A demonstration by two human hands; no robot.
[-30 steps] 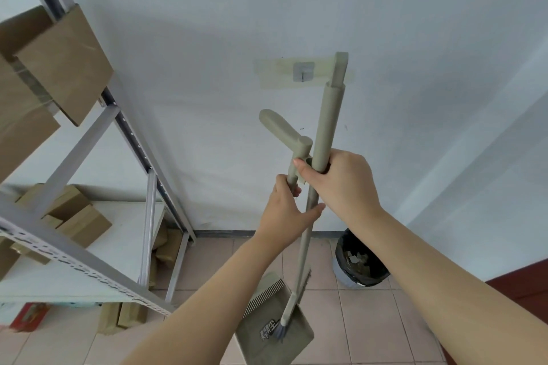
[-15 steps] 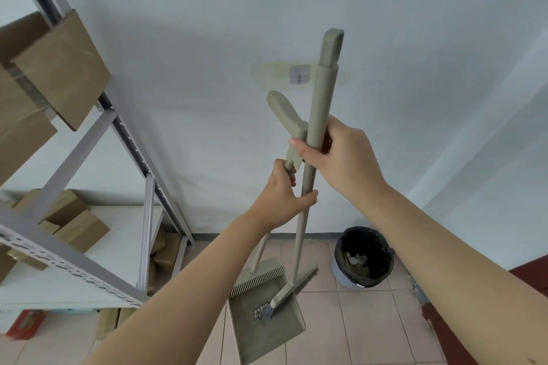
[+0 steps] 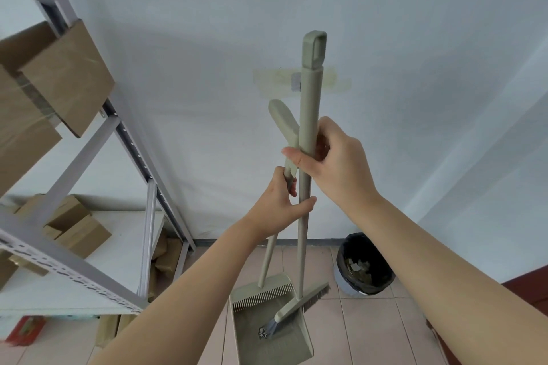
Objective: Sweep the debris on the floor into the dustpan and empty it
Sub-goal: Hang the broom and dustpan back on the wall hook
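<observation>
- Pale wall (image 3: 207, 38) behind everything, pinkish tiled floor (image 3: 370, 329) below, and a metal shelf rack (image 3: 74, 264) with cardboard boxes (image 3: 68, 80) off to the left.
- Right hand (image 3: 335, 166) is wrapped tight around the broom (image 3: 308, 115) handle, roughly upright in front of the wall.
- Left hand (image 3: 278, 204) is clamped on the dustpan (image 3: 267, 320) handle just beside it, a bit lower.
- Broom head sits inside the dustpan tray, bristles touching some dark bits in there.
- Black-lined trash bin (image 3: 364, 267) stands by the wall, near the dustpan on its right, with scraps inside.
</observation>
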